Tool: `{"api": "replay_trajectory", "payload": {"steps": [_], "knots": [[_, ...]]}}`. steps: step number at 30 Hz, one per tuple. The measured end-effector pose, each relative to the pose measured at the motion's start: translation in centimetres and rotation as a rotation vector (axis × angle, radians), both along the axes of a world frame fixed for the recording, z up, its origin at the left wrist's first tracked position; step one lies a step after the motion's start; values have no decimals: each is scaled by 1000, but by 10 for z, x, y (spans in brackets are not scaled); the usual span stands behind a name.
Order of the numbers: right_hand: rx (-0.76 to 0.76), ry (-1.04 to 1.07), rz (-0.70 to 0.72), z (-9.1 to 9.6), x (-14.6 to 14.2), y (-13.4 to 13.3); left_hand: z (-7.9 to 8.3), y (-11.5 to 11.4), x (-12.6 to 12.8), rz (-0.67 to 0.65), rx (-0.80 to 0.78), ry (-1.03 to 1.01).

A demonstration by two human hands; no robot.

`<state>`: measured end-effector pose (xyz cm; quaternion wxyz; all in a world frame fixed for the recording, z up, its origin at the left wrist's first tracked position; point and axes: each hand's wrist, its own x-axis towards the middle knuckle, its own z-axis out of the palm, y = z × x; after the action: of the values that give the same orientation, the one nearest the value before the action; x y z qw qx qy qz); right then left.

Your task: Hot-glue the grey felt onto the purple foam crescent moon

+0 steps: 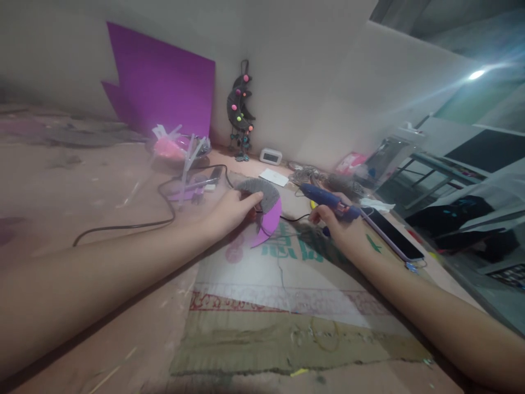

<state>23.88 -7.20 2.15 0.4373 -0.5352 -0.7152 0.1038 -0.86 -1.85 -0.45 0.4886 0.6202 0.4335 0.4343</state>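
Note:
My left hand (pixel 243 207) grips a crescent moon (pixel 271 213) by its upper left part, thumb on top. Grey yarn wraps the crescent's upper half, while its lower tip is bare purple card. A loose strand of yarn trails down from it over the cardboard. To the right, my right hand (pixel 332 216) is closed around a blue glue gun (pixel 324 196), whose nozzle points left toward the crescent with a gap between them. The glue gun's lower part is mostly hidden by my fingers.
Printed cardboard (pixel 295 339) lies under both hands. A phone (pixel 391 232) rests at the right edge. Behind are a small white clock (pixel 270 156), grey yarn (pixel 305 174), a bowl with glue sticks (pixel 192 150), purple sheets (pixel 164 82) and a decorated hanging moon (pixel 238 104). A black cable (pixel 127 226) crosses the left.

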Motion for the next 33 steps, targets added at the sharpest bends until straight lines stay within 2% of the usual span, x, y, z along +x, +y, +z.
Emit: {"api": "replay_trajectory", "payload": {"steps": [6, 11, 14, 20, 24, 27, 30, 33], "knots": [[-81, 58, 14, 10, 9, 10, -3, 0, -1, -18, -26, -2], [-53, -32, -40, 13, 16, 23, 0, -3, 0, -40, 19, 25], [-105, -86, -37, 13, 15, 34, 2, -3, 1, -48, 38, 30], [-114, -213, -51, 13, 12, 85, -4, -1, 0, -35, 28, 36], [-143, -191, -146, 7, 14, 128, -3, -2, -1, -36, -20, 92], [-199, -267, -204, 1, 16, 148, 1, -4, 0, -33, -1, 94], [-235, -321, -212, -2, 20, 152, 4, -5, 1, -31, 11, 91], [-226, -395, -200, 4, 28, 143, 5, -6, 1, -17, 11, 68]]}}
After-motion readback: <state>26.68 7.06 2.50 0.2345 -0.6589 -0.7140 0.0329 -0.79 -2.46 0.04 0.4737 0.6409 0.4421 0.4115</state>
